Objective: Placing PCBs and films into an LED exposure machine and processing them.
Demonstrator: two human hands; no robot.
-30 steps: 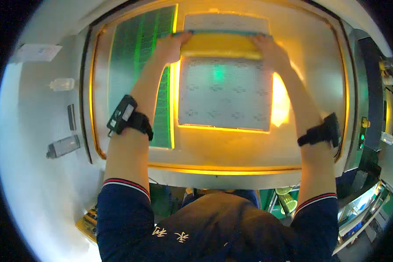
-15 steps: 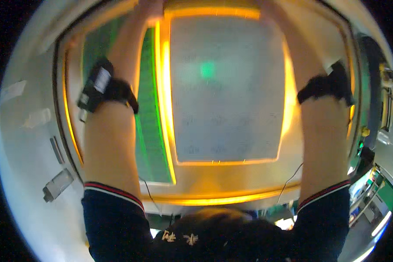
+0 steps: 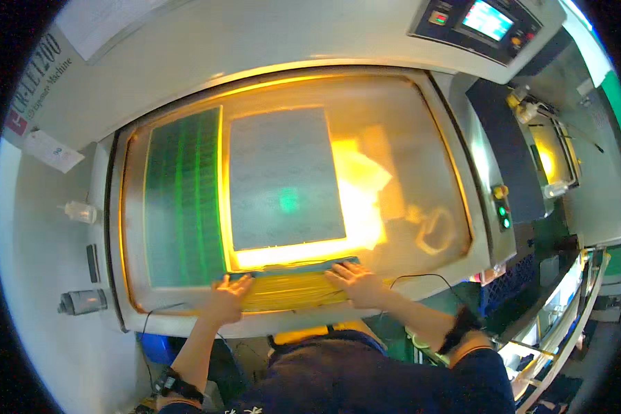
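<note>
Both of my hands rest near the front edge of a lit, framed machine bed. A yellow folded sheet (image 3: 293,292) with a dark edge strip lies between them. At its left end is my left hand (image 3: 232,293), fingers stretched out over the dark strip. My right hand (image 3: 355,282) lies on its right end, fingers spread. Just beyond the strip sits a grey rectangular panel (image 3: 283,165) with a green light spot, bright yellow light showing along its edges. To its left lies a dark green panel (image 3: 186,207) with brighter green stripes.
A control panel (image 3: 472,27) with a lit screen is at the far right. Green-lit buttons (image 3: 504,215) sit beside the bed's right frame. Grey and white bottles (image 3: 83,301) stand on the left ledge. A thin black cable (image 3: 428,276) loops over the front edge.
My arms have drawn back from reaching far across the bed to its front edge. My hands are now in view on the yellow folded sheet, and the view takes in more of the machine.
</note>
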